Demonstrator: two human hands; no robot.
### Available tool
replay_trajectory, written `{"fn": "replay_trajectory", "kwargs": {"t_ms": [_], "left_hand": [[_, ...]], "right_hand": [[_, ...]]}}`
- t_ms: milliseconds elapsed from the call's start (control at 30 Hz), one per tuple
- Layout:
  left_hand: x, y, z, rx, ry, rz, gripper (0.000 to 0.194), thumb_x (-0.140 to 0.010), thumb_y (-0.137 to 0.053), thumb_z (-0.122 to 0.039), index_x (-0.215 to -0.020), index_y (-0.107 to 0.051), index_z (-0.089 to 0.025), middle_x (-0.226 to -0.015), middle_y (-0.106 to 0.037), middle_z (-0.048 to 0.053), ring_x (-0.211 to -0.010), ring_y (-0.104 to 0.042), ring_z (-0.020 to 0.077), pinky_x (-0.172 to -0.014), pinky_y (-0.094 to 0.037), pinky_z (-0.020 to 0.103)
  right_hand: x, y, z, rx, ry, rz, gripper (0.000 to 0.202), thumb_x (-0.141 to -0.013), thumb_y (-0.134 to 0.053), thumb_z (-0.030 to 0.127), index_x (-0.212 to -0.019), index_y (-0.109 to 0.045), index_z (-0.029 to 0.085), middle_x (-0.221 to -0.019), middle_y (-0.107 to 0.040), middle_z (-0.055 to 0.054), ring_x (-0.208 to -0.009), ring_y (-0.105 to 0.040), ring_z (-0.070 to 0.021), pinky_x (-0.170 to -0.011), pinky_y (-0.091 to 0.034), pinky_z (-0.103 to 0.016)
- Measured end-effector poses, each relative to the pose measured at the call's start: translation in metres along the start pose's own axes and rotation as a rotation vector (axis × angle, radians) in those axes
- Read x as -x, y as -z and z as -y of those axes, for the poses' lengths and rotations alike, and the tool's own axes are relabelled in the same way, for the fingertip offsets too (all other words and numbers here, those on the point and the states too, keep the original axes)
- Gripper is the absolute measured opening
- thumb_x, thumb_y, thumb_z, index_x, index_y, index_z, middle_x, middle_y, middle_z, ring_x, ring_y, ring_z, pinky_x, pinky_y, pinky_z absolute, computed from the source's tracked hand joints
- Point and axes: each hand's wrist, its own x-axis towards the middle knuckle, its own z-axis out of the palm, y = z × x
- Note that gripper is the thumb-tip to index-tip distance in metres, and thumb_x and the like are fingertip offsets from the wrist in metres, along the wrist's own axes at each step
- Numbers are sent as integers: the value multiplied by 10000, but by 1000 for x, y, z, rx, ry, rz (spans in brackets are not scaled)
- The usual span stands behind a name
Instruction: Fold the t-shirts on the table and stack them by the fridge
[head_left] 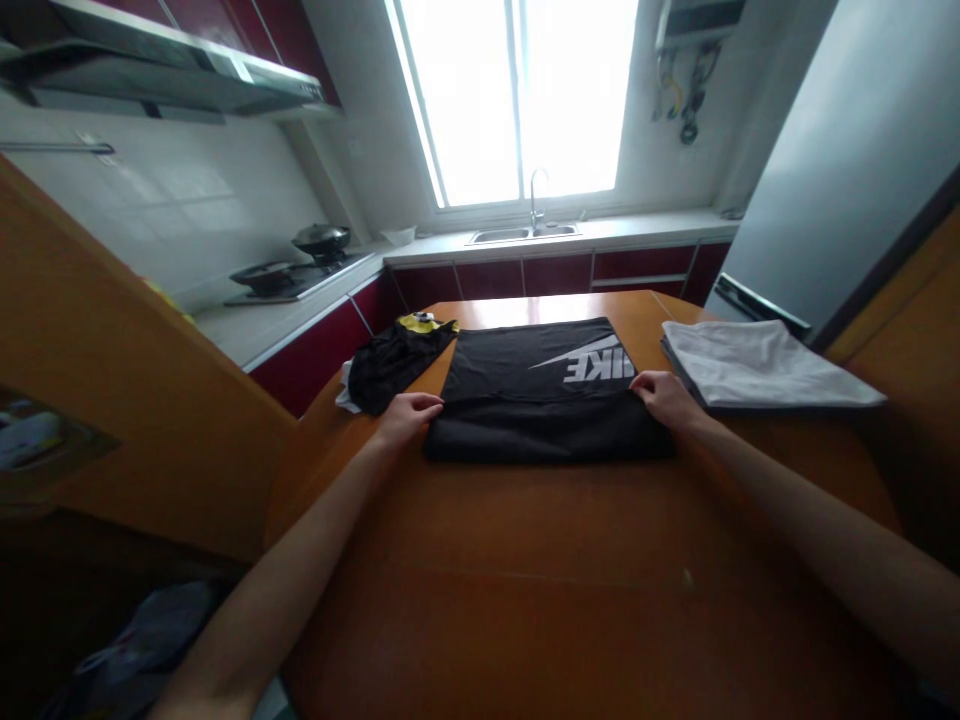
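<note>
A folded black garment [544, 425] with white lettering [592, 367] is laid in the middle of the frame, on a wooden table [525, 570]. Its left edge is pinched by the left hand [407, 413], its right edge by the right hand [665, 397]. Crumpled dark clothes [391, 367] are seen left of centre; a folded white cloth [757, 362] is placed at the right.
</note>
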Motion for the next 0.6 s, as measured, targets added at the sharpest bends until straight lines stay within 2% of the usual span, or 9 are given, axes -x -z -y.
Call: {"fn": "replay_trajectory", "kwargs": {"t_ms": [133, 333, 467, 600], "left_hand": [[-15, 3, 7, 0, -2, 6, 442, -599, -863, -502, -864, -806, -153, -863, -794, 100, -810, -728, 255, -724, -565, 329], [-38, -2, 10, 15, -9, -96, 459, -611, -864, -500, -880, -798, -135, -883, -791, 116, -810, -731, 254, -743, -563, 339], [-48, -8, 15, -50, -8, -136, 436, -599, -862, -483, -846, -798, -129, -862, -787, 129, -816, -735, 276, -778, -556, 363], [-54, -9, 19, -147, -25, -146, 385, -628, -827, -463, -843, -805, -145, -875, -793, 123, -856, -740, 286, -830, -549, 373]], "right_hand": [[-12, -3, -6, -24, 2, 15, 146, -811, -611, 204, -791, -753, 179, -801, -769, -78, -780, -706, -229, -745, -519, -321], [-52, -4, -10, -23, 25, -29, 173, -829, -609, 208, -842, -772, 151, -845, -775, -102, -803, -706, -234, -756, -520, -320], [-78, -16, -12, 36, -5, 18, 163, -832, -623, 177, -837, -778, 129, -828, -773, -112, -785, -703, -227, -724, -510, -298], [-90, -29, -17, 82, -50, 77, 145, -812, -642, 134, -831, -785, 127, -831, -777, -108, -763, -705, -214, -715, -515, -273]]}}
